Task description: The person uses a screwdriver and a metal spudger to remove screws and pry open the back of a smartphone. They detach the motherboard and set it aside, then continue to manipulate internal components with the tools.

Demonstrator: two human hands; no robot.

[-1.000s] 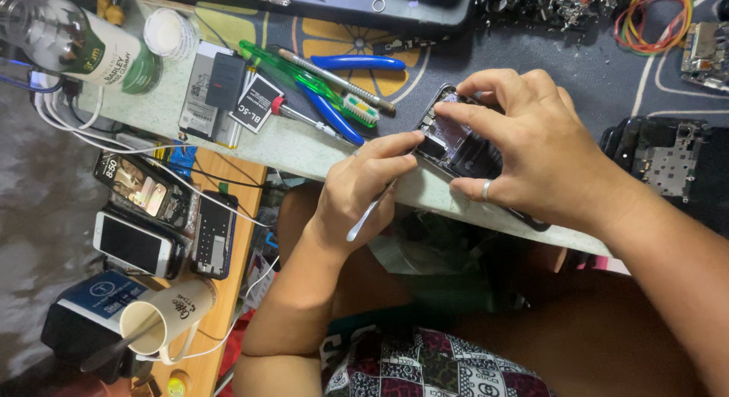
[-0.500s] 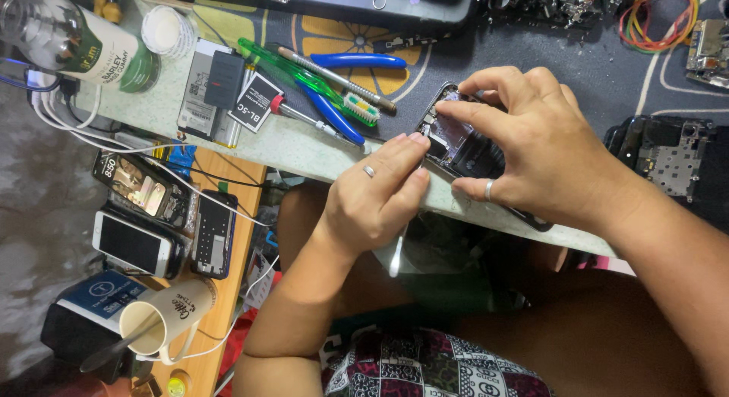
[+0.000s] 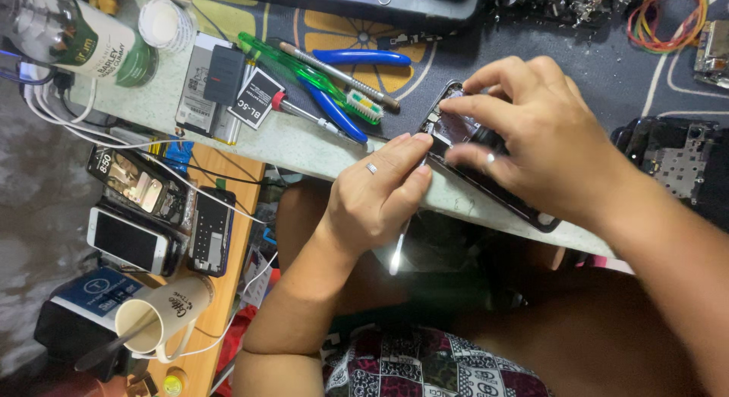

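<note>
An opened dark smartphone (image 3: 460, 129) lies at the front edge of the work table (image 3: 304, 150), its inner parts facing up. My right hand (image 3: 539, 139) covers its middle, with the fingers pressing on it and gripping its sides. My left hand (image 3: 380, 192), with a ring on one finger, touches the phone's near left corner with its fingertips. It pinches a thin silver tool (image 3: 398, 249) whose free end hangs below the table edge. What the tool's tip meets is hidden under my fingers.
Blue-handled pliers (image 3: 357, 59), a green toothbrush (image 3: 319, 78), a red-tipped screwdriver (image 3: 307, 116) and phone batteries (image 3: 216, 82) lie on the table's left. A bottle (image 3: 83, 40), rubber bands (image 3: 668, 17) and a bare phone frame (image 3: 676, 158) are around. Several phones (image 3: 129, 237) and a paper cup (image 3: 163, 317) sit on a wooden shelf.
My left hand has rolled over and slid its fingertips up to the phone's corner; the thin tool swung from pointing down-left to hanging below the table edge. My right hand stayed on the phone.
</note>
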